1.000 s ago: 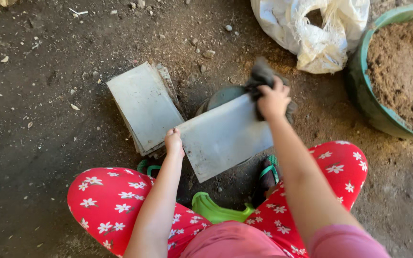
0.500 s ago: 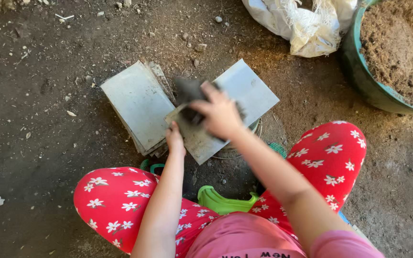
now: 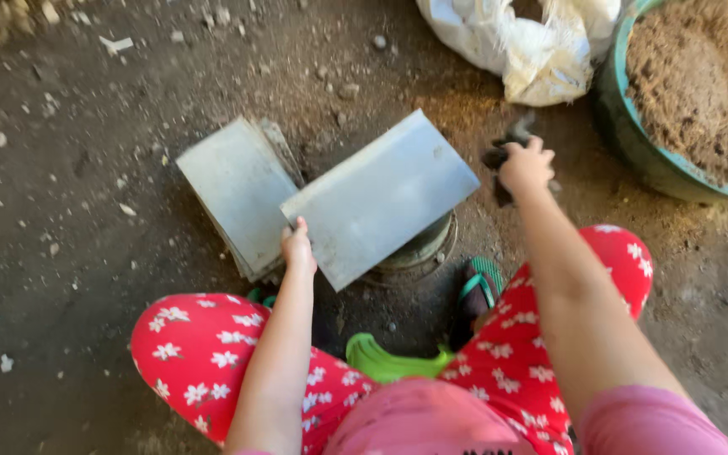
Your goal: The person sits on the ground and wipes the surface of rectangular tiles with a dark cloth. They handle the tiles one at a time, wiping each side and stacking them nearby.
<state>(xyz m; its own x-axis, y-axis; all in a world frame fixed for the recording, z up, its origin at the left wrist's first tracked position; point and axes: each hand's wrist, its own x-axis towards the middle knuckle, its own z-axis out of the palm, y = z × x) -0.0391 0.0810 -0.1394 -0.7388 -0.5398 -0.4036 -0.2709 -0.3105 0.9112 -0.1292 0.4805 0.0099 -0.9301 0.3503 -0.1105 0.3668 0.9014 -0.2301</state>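
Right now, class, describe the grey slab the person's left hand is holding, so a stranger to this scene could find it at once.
Start at the bare dirt ground in front of the crouching person's red flowered trousers. Just beyond the knees lie flat grey slabs; the left hand grips the near corner of the grey slab resting on a round dish. Unlike the stacked slabs on its left, it sits raised and alone.

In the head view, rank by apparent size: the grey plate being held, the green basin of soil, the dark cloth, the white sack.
1. grey plate
2. green basin, cut off by the frame, so unsure against the plate
3. white sack, also cropped
4. dark cloth in the right hand
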